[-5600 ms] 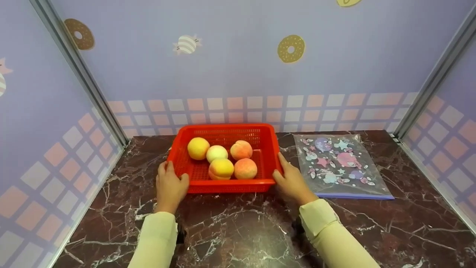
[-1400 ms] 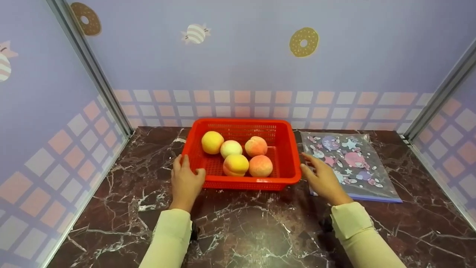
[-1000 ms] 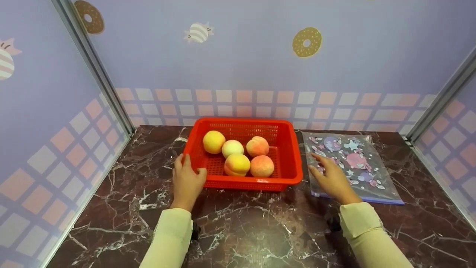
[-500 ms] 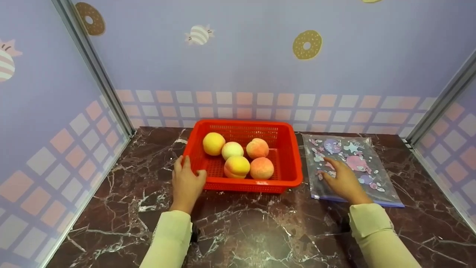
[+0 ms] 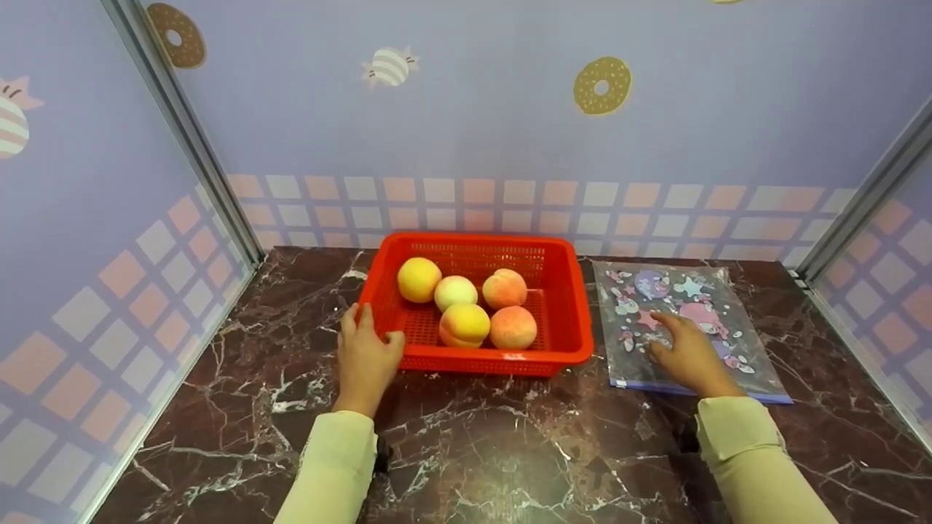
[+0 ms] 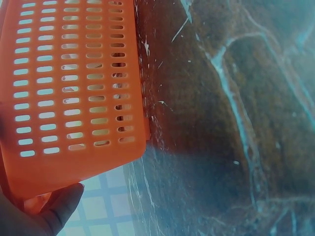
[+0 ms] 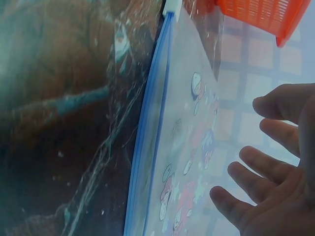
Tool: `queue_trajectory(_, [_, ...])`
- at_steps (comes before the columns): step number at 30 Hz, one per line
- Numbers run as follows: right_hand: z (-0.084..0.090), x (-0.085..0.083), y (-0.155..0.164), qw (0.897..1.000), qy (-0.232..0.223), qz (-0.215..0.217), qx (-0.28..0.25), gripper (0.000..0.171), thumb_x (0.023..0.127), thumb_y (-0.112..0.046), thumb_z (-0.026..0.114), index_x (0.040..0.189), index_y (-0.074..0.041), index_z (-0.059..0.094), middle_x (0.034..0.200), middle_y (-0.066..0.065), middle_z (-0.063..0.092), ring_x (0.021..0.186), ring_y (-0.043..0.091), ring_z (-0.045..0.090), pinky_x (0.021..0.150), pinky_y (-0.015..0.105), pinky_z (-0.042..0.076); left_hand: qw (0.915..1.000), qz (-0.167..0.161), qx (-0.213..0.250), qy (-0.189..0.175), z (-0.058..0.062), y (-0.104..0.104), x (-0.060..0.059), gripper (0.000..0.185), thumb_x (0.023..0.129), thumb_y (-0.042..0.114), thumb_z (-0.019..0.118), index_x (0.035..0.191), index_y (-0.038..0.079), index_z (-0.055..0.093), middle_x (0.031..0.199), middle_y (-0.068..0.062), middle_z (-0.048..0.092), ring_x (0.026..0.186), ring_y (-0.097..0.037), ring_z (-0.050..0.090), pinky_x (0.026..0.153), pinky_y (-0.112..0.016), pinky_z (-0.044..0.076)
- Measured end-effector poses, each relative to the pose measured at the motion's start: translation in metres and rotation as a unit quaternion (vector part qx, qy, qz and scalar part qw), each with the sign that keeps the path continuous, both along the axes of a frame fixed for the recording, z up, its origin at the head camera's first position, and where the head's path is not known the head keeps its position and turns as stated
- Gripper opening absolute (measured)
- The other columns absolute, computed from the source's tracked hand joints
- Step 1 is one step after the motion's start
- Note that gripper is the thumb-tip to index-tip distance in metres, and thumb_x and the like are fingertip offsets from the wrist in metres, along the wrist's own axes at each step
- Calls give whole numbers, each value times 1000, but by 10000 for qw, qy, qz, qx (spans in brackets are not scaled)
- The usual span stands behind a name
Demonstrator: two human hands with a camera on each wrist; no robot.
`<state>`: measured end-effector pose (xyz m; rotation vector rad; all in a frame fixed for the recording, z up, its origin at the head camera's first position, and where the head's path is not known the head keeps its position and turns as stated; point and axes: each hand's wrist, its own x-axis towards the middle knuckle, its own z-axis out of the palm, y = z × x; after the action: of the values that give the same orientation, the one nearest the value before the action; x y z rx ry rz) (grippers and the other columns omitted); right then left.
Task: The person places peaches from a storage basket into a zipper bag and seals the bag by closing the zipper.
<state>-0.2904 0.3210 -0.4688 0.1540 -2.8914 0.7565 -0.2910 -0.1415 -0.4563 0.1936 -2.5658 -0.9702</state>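
In the head view my left hand (image 5: 366, 360) grips the near left corner of a red plastic basket (image 5: 575, 306), its thumb bent at the rim. The left wrist view shows the thumb (image 6: 64, 206) hooked round the corner below the slotted side. Inside the basket lie several peaches: a yellow one (image 5: 419, 280), a pale one (image 5: 456, 293) and others blushed pink-orange (image 5: 513, 327). My right hand (image 5: 692, 358) hovers over a clear zip bag (image 5: 626, 367) printed with cartoon figures and stars. Its fingers are spread in the right wrist view, with nothing between them.
The bag lies flat right of the basket, its blue-purple zip edge (image 7: 147, 142) toward me and a white slider (image 7: 173, 6) at one end. Beneath is a dark red marbled tabletop (image 5: 480, 451). A patterned wall (image 5: 473, 131) stands behind; side panels close both sides.
The basket first shifted right with both hands on it. Then my right hand let go of its right side and moved right over the bag. My left hand has stayed on the corner.
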Motion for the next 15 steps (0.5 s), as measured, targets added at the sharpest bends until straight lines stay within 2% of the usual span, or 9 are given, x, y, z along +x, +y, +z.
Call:
queue_trajectory(9, [-2,-1,11,9993,-326,-112,160,57,89,-15,58,141,2,43,139,36,40,126,55,42,104,65,33,9999,18,-100,83,-1,1,-1,66,83,22,54,142,-5,43,148,-24,35,125,-48,45,105,-54,38])
queue_trajectory(15, [-5,0,17,9991,-345,-118,208,54,90,-16,58,139,2,45,138,37,41,124,56,43,102,66,34,10000,23,-46,2,0,1,-1,67,83,21,54,143,-5,42,150,-23,34,127,-47,43,107,-55,37])
